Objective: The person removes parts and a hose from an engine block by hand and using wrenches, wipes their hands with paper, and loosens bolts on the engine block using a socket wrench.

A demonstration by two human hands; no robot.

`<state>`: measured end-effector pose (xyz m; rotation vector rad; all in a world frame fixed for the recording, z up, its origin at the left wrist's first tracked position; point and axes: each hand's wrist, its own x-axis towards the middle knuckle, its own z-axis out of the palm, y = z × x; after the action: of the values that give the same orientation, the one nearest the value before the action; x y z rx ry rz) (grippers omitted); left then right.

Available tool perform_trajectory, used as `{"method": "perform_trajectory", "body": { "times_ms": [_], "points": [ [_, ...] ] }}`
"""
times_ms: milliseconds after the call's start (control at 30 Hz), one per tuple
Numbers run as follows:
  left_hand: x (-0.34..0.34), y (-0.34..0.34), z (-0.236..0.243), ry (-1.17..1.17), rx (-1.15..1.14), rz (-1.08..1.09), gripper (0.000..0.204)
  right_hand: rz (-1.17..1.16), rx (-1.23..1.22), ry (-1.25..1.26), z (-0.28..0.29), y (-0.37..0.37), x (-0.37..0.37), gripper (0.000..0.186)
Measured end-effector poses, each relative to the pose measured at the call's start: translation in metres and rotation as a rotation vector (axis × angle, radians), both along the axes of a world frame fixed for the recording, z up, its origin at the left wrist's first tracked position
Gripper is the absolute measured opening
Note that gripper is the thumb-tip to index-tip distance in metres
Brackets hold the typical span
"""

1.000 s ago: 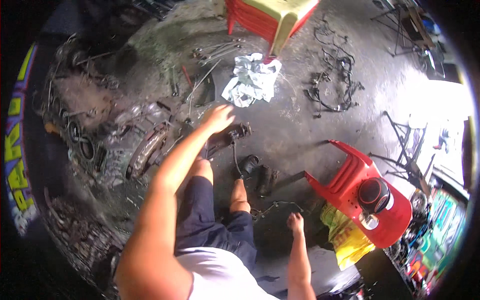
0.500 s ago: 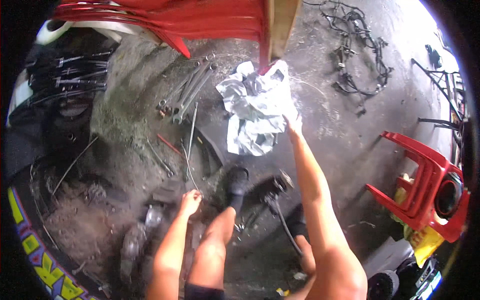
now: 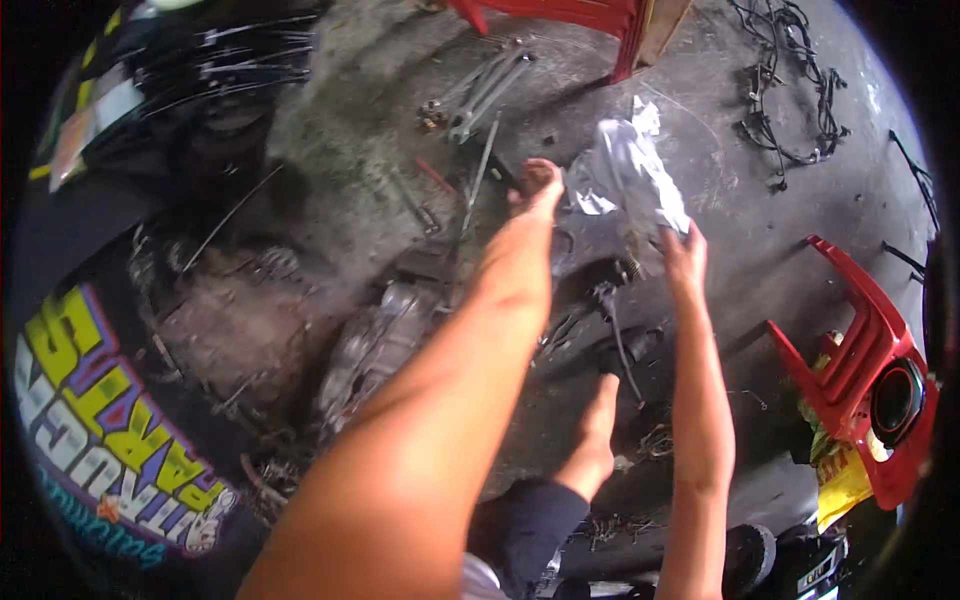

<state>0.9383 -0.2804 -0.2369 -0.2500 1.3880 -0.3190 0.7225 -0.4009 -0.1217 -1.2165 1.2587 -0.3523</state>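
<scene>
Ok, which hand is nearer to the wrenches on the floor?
Left. In the picture, the left hand is below and right of the wrenches; the right hand is farther right and lower, at the lower end of the crumpled sheet.

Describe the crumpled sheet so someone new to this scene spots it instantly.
Find the red plastic furniture cut off by the top edge. Below it is the crumpled sheet, its lower tip at the right hand. Unlike the metal wrenches to its left or dark wiring to its right, it is silvery white and wrinkled.

Wrenches [image 3: 497, 92] left of the sheet [image 3: 637, 165], wiring harness [image 3: 828, 112] right, both on floor [image 3: 735, 205].
</scene>
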Motion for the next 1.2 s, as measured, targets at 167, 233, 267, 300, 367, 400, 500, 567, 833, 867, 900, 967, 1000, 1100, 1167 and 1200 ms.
{"method": "perform_trajectory", "body": {
  "times_ms": [167,233,267,300,367,400,500,567,833,867,900,967,1000,1100,1167,1200],
  "points": [
    [-0.050,-0.006,0.085,-0.148,0.002,-0.151,0.042,0.254,-0.093,-0.160,0.153,-0.005,-0.041,0.031],
    [-0.085,-0.006,0.103,-0.176,-0.110,-0.192,0.042,0.386,-0.251,-0.007,0.157,0.005,-0.058,0.034],
    [-0.108,-0.006,0.114,-0.144,-0.163,-0.193,0.041,0.339,-0.284,-0.049,0.163,0.019,-0.058,0.035],
    [-0.095,0.014,0.100,-0.238,-0.142,-0.191,0.035,0.507,-0.222,-0.008,0.209,0.022,-0.022,0.034],
    [-0.143,0.048,0.091,-0.070,-0.114,-0.045,0.035,0.564,-0.217,-0.032,0.198,0.042,-0.023,0.033],
    [-0.173,0.073,0.090,0.098,-0.071,0.120,0.034,0.561,-0.194,-0.033,0.177,0.055,-0.032,0.033],
    [-0.229,0.166,0.103,0.431,0.137,0.635,0.034,0.801,0.004,-0.017,0.190,0.076,-0.050,0.035],
    [-0.261,0.202,0.119,0.534,0.240,0.776,0.033,0.896,0.019,-0.086,0.201,0.077,-0.076,0.033],
    [-0.268,0.173,0.107,0.513,0.236,0.701,0.032,0.760,0.298,-0.372,0.240,0.066,-0.149,0.029],
    [-0.269,0.161,0.104,0.505,0.222,0.672,0.032,0.700,0.295,-0.439,0.248,0.068,-0.159,0.028],
    [-0.270,0.150,0.101,0.497,0.212,0.649,0.031,0.715,0.285,-0.447,0.260,0.067,-0.165,0.028],
    [-0.276,0.127,0.094,0.479,0.187,0.596,0.031,0.692,0.194,-0.548,0.282,0.073,-0.180,0.027],
    [-0.284,0.119,0.093,0.474,0.182,0.575,0.031,0.707,0.208,-0.578,0.287,0.073,-0.188,0.027],
    [-0.318,0.090,0.086,0.465,0.162,0.516,0.030,0.324,0.434,-0.382,0.272,0.060,-0.222,0.025],
    [-0.360,0.081,0.081,0.496,0.177,0.501,0.030,0.095,0.314,-0.329,0.212,0.036,-0.252,0.026],
    [-0.368,0.085,0.081,0.487,0.189,0.513,0.030,-0.015,0.216,-0.383,0.181,0.029,-0.259,0.025]
  ]
}}
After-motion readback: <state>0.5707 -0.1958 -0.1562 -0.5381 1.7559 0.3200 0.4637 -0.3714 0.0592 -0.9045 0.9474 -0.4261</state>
